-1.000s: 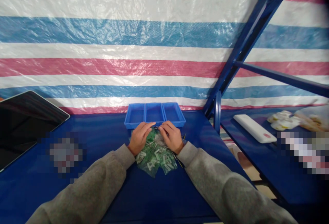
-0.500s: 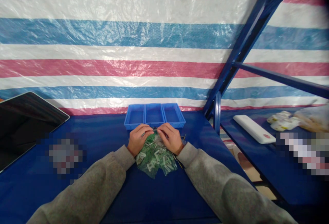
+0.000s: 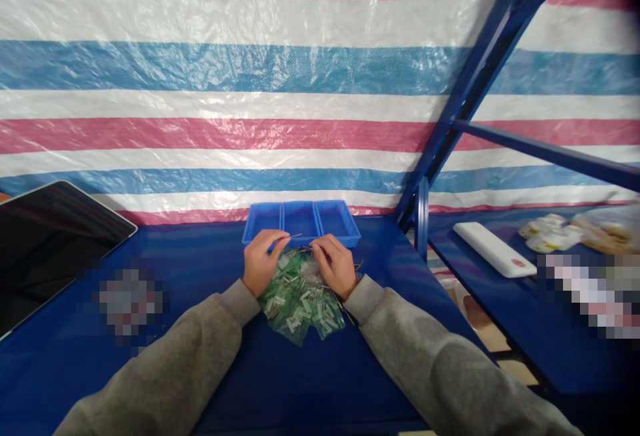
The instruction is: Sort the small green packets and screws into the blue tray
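Note:
A pile of small clear-green bags (image 3: 301, 299) holding little white parts lies on the blue table (image 3: 210, 269). My left hand (image 3: 261, 264) is at the pile's far left edge, fingers pinched on a thin metal pin (image 3: 294, 236) that sticks out toward the blue three-compartment tray (image 3: 301, 221). My right hand (image 3: 334, 264) rests on the pile's far right, fingers curled down onto the bags. Whether it holds anything is hidden. The tray's three compartments look empty.
A dark tablet (image 3: 45, 243) lies at the left. A blue metal post (image 3: 423, 219) and slanted frame stand at the right of the table, with a white flat device (image 3: 494, 250) and bagged items (image 3: 575, 233) beyond. Striped tarpaulin (image 3: 250, 89) closes the back.
My left hand has lifted slightly and drawn left from the right hand, now holding a thin pin up toward the tray. My right hand stays on the bags.

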The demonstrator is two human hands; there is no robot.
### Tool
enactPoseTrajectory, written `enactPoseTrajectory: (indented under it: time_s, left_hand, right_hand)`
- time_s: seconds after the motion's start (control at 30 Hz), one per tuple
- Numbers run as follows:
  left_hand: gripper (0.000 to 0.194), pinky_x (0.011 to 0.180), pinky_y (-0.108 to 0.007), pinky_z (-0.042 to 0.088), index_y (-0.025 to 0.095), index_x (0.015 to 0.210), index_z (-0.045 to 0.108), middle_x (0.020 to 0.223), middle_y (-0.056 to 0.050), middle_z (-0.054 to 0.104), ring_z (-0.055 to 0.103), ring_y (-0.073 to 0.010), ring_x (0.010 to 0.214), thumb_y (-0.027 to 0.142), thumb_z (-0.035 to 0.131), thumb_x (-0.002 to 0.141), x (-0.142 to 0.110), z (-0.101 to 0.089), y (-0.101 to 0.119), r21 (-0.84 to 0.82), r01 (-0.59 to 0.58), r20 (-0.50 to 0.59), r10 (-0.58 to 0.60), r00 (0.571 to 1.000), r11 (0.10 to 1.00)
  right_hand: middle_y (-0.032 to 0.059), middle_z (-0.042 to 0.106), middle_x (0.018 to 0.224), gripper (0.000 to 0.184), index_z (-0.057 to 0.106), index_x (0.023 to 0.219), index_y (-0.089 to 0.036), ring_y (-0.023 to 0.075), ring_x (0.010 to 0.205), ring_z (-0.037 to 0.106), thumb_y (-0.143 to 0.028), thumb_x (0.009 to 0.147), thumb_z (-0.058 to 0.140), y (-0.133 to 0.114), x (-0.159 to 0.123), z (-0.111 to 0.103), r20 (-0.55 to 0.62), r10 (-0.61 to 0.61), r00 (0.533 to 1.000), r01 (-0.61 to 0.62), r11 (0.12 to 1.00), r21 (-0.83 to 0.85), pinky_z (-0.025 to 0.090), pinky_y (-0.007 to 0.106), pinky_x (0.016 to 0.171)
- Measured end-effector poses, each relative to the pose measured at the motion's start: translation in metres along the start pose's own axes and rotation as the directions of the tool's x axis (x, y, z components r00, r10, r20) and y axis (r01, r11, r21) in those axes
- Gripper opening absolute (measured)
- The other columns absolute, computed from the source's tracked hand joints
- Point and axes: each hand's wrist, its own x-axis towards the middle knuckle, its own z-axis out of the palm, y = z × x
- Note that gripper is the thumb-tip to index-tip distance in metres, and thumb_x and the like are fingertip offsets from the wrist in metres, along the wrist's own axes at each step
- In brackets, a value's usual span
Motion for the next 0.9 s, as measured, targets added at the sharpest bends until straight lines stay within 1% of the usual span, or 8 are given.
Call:
enactPoseTrajectory:
  time_s: [0.13, 0.2, 0.37, 0.47, 0.53, 0.6, 0.73, 0.9]
  left_hand:
    - [0.017, 0.083, -0.034, 0.046, 0.02, 0.088, 0.065, 0.088, -0.005, 0.068, 0.061, -0.0191, 0.085, 0.031, 0.053, 0.087, 0.017, -0.012, -0.015, 0.132, -0.004, -0.033, 0.009, 0.999, 0.991]
    - [0.016, 0.088, -0.038, 0.042, 0.02, 0.09, 0.065, 0.09, -0.004, 0.068, 0.06, -0.0207, 0.089, 0.031, 0.053, 0.087, 0.024, -0.018, -0.023, 0.236, -0.009, -0.01, 0.012, 1.0, 0.972]
    - [0.022, 0.095, -0.039, 0.038, 0.021, 0.105, 0.061, 0.107, -0.007, 0.063, 0.053, -0.0238, 0.107, 0.028, 0.051, 0.087, 0.028, -0.022, -0.033, 0.331, 0.004, 0.029, -0.014, 0.999, 0.943]
    - [0.018, 0.088, -0.035, 0.042, 0.02, 0.098, 0.062, 0.097, -0.005, 0.065, 0.058, -0.0206, 0.096, 0.027, 0.049, 0.088, 0.022, -0.017, -0.027, 0.314, -0.071, 0.155, 0.023, 0.988, 0.947]
    - [0.016, 0.079, -0.031, 0.044, 0.02, 0.091, 0.063, 0.084, -0.004, 0.065, 0.06, -0.0182, 0.081, 0.03, 0.051, 0.087, 0.015, -0.014, -0.02, 0.314, -0.139, 0.274, 0.05, 0.96, 0.939]
    - [0.02, 0.078, -0.031, 0.045, 0.02, 0.09, 0.063, 0.082, -0.004, 0.064, 0.059, -0.0193, 0.082, 0.038, 0.057, 0.083, 0.005, -0.012, -0.011, 0.335, -0.226, 0.377, 0.089, 0.922, 0.915]
    - [0.027, 0.078, -0.032, 0.045, 0.02, 0.091, 0.063, 0.084, -0.007, 0.063, 0.059, -0.0213, 0.085, 0.044, 0.061, 0.079, -0.01, -0.01, 0.002, 0.354, -0.31, 0.446, 0.132, 0.885, 0.883]
    - [0.018, 0.071, -0.031, 0.044, 0.019, 0.082, 0.064, 0.077, -0.006, 0.064, 0.06, -0.0188, 0.076, 0.029, 0.05, 0.088, -0.012, -0.011, 0.004, 0.385, -0.319, 0.486, 0.103, 0.868, 0.866]
  right_hand:
    - [0.0067, 0.062, 0.082, 0.026, 0.063, 0.09, -0.019, 0.0178, 0.078, 0.058, -0.027, 0.094, 0.038, -0.001, 0.006, -0.004, -0.074, 0.057, 0.996, -0.058, 0.998, -0.004, 0.046, 0.03, 0.073]
    - [0.0058, 0.062, 0.08, 0.026, 0.063, 0.088, -0.019, 0.0169, 0.072, 0.057, -0.028, 0.094, 0.039, 0.0, 0.008, -0.006, -0.097, 0.085, 0.992, -0.088, 0.996, -0.02, 0.045, 0.029, 0.069]
    - [0.0039, 0.062, 0.076, 0.019, 0.064, 0.085, -0.019, 0.0147, 0.063, 0.054, -0.026, 0.09, 0.047, 0.004, 0.012, -0.009, -0.039, 0.107, 0.994, -0.11, 0.99, -0.089, 0.043, 0.027, 0.065]
    - [0.0029, 0.062, 0.074, 0.015, 0.064, 0.079, -0.019, 0.0144, 0.061, 0.054, -0.022, 0.086, 0.051, 0.007, 0.015, -0.011, 0.073, 0.09, 0.993, -0.079, 0.987, -0.138, 0.042, 0.026, 0.062]
    - [0.0019, 0.061, 0.071, 0.014, 0.064, 0.076, -0.02, 0.0142, 0.061, 0.054, -0.021, 0.084, 0.054, 0.008, 0.016, -0.013, 0.133, 0.081, 0.988, -0.058, 0.984, -0.168, 0.041, 0.026, 0.061]
    - [0.0013, 0.061, 0.07, 0.012, 0.064, 0.076, -0.02, 0.0141, 0.06, 0.055, -0.02, 0.083, 0.055, 0.006, 0.017, -0.016, 0.158, 0.077, 0.984, -0.046, 0.981, -0.191, 0.04, 0.025, 0.06]
    - [0.0014, 0.061, 0.073, 0.011, 0.064, 0.078, -0.021, 0.0137, 0.059, 0.054, -0.02, 0.084, 0.055, 0.0, 0.015, -0.023, 0.155, 0.079, 0.985, -0.045, 0.976, -0.211, 0.04, 0.026, 0.06]
    - [0.0016, 0.06, 0.072, 0.013, 0.064, 0.077, -0.02, 0.0138, 0.06, 0.054, -0.021, 0.085, 0.054, -0.004, 0.011, -0.025, 0.146, 0.106, 0.984, -0.073, 0.974, -0.216, 0.041, 0.026, 0.062]
